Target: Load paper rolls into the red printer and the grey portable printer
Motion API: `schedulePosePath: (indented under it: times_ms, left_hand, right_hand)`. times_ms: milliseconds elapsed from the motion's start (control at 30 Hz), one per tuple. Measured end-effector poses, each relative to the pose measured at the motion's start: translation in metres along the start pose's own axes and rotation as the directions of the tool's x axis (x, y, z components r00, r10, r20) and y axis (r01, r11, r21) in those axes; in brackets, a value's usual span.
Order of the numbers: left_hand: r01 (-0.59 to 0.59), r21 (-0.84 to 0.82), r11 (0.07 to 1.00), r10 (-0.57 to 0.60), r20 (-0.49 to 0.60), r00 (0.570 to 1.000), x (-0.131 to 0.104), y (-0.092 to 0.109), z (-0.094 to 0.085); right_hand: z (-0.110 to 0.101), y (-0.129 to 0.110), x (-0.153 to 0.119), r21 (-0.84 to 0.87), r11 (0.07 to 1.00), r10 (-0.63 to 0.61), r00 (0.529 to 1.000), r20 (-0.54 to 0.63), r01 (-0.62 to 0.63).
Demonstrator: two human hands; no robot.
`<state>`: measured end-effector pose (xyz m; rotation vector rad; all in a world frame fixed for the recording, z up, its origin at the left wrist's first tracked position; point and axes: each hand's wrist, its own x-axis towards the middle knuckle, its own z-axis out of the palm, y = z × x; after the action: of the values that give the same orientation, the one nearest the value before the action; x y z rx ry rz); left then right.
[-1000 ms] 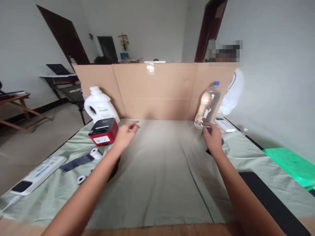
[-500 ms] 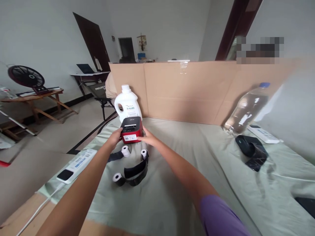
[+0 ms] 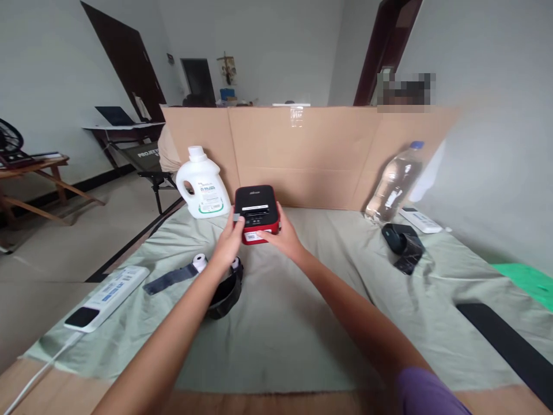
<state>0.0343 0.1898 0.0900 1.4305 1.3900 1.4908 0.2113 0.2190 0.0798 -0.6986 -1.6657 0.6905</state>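
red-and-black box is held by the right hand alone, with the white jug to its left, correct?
Not alone: the head view shows the left hand and right hand both holding the red-and-black box. The white jug is to its left.

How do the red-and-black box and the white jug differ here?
The red-and-black box is squat and flat-topped; the white jug is taller, with a handle and cap. The red-and-black box is held between the left hand and right hand; the white jug stands on the cloth, held by neither. Both carry printed labels.
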Motion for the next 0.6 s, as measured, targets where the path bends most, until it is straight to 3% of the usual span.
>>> schedulePosePath:
  times_ms: [133, 267, 367, 600]
  left_hand:
    - [-0.066, -0.043, 0.997, 0.072, 0.152, 0.986, -0.062, -0.002, 0.073]
    - [-0.105, -0.107, 0.989, 0.127, 0.229, 0.965, -0.104, -0.021, 0.119]
    - [-0.122, -0.096, 0.988, 0.143, 0.250, 0.958, -0.111, -0.031, 0.129]
    - [-0.118, -0.079, 0.990, 0.133, 0.225, 0.965, -0.105, -0.035, 0.121]
  right_hand:
    - [-0.077, -0.022, -0.064, -0.251, 0.968, -0.005, 0.997, -0.075, -0.014]
    - [-0.115, -0.021, -0.122, -0.356, 0.926, 0.078, 0.986, -0.150, -0.127]
    - [-0.118, -0.014, -0.139, -0.327, 0.925, 0.139, 0.974, -0.181, -0.193]
    - [-0.108, -0.005, -0.133, -0.306, 0.928, 0.166, 0.971, -0.173, -0.213]
